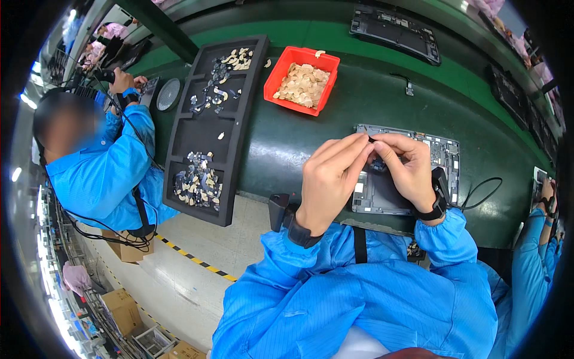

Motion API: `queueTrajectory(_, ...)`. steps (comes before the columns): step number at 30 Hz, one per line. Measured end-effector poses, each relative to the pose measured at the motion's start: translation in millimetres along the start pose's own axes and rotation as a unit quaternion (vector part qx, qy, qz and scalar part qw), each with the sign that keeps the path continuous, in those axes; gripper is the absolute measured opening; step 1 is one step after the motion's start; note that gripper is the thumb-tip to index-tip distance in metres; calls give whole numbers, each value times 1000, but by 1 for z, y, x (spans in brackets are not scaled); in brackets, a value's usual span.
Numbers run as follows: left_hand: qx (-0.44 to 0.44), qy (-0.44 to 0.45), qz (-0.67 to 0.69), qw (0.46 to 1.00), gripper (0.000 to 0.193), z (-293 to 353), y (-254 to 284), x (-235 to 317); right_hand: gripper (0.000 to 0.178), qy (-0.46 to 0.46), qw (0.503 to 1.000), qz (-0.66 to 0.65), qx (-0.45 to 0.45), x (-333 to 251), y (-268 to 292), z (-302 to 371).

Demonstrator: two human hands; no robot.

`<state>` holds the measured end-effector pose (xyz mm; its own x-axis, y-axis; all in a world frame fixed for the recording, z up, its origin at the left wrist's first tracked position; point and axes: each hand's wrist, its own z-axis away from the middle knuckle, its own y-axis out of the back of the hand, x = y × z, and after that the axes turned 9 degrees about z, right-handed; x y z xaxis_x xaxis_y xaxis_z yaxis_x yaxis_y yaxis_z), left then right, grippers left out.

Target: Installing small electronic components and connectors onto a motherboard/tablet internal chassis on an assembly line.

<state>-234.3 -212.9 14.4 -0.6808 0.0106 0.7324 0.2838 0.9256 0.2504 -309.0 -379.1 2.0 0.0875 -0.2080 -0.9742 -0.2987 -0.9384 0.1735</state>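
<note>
My left hand [335,176] and my right hand [409,170] meet above an open laptop base [382,194]. Both are closed, fingertips pinched together around a small black part [372,139]; its exact kind is too small to tell. The laptop base is grey, with circuit boards and a dark panel showing, and lies on the green bench. My hands hide some of its middle and left side. Black bands circle both wrists, and a dark cable [484,191] loops beside the right one.
Left of my hands stand a red bin [332,85] of tan pieces and a black compartment tray [230,173] of small parts. Another laptop base [394,36] lies across the bench, near a small loose cable part [409,88]. A co-worker [113,161] works at left.
</note>
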Motion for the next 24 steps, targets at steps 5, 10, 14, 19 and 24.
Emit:
queueTrajectory(5, -39, 13, 23, 999, 22, -2, 1, -9, 20, 29, 999, 33, -27, -4, 5, 1)
queueTrajectory(10, -102, -26, 2, 994, 15, -14, 15, -14, 20, 69, 990, 117, -49, -2, 9, 0)
queueTrajectory(14, -41, 1, -49, 998, 13, -44, 28, -35, 24, -72, 996, -28, -50, -9, 11, -7)
queueTrajectory(19, 47, -52, -167, 983, 17, -59, 19, -44, 25, -71, 997, 21, -4, 4, 8, -19)
queueTrajectory(24, -121, -98, -102, 982, 25, -25, -2, -25, 20, -57, 993, 91, -40, 6, 12, -15)
